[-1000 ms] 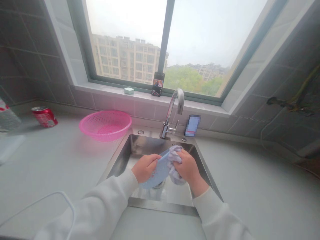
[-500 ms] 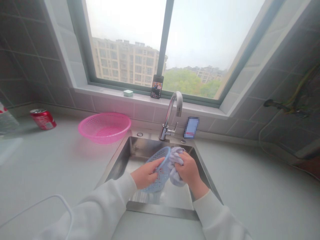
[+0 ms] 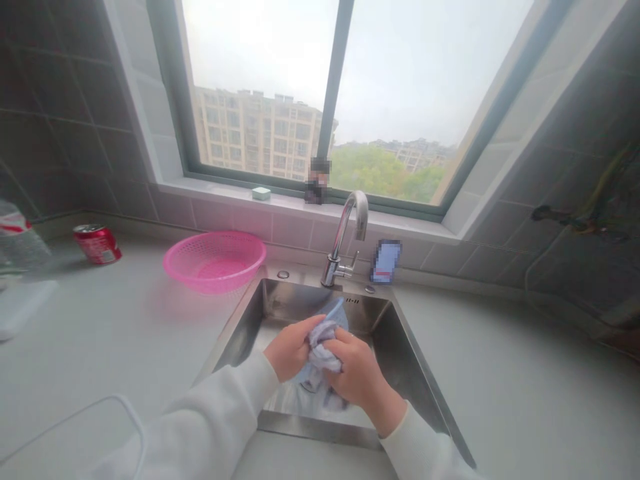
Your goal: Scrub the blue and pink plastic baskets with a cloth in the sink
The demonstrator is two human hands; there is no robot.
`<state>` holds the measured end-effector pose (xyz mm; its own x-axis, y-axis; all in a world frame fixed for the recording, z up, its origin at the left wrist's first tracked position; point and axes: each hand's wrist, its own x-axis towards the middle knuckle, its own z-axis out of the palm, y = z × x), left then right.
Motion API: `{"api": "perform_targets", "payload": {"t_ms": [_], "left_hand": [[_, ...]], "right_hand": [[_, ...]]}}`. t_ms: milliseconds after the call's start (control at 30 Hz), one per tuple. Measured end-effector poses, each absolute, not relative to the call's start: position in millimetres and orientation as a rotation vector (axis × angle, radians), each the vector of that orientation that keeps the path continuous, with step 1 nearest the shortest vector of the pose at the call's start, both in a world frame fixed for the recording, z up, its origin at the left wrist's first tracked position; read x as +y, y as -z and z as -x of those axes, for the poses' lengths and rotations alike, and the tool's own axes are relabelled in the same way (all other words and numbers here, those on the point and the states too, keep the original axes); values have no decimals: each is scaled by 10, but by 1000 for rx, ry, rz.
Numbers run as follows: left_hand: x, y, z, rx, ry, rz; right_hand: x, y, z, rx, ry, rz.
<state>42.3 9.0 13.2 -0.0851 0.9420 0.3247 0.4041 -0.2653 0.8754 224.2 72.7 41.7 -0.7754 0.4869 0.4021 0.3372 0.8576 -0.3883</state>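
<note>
Both of my hands are over the steel sink [image 3: 400,347]. My left hand [image 3: 287,347] grips a light blue perforated basket [image 3: 336,313], of which only the upper rim shows behind the hands. My right hand [image 3: 357,373] is closed on a bunched pale cloth [image 3: 323,343] and presses it against the basket. The two hands almost touch, and most of the basket is hidden by them and the cloth.
A chrome tap [image 3: 345,233] stands behind the sink. A pink basket [image 3: 215,260] sits on the counter to the left, with a red can [image 3: 97,243] lying farther left. A phone [image 3: 386,260] leans against the wall; a small soap box [image 3: 261,193] rests on the sill.
The basket has turned, so its open face no longer shows. My right hand with the cloth has moved left and down over the basket, closer to my left hand.
</note>
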Motion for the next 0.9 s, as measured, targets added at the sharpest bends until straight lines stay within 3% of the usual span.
{"api": "perform_targets", "payload": {"t_ms": [167,433,700,900], "left_hand": [[41,-185,-450,1441,-1228,-1680],[12,-303,-523,1276,-1314,-1798],[52,-219,-531,1416,-1279,-1707],[93,-173,-429,1334,-1345,-1624]], "right_hand": [[1124,-443,-2429,-2294,-256,972],[663,-400,-2202,-2546,-252,656],[940,-473,-2337,-2404,-161,939],[778,-428,-2262,-2418,-478,588]]}}
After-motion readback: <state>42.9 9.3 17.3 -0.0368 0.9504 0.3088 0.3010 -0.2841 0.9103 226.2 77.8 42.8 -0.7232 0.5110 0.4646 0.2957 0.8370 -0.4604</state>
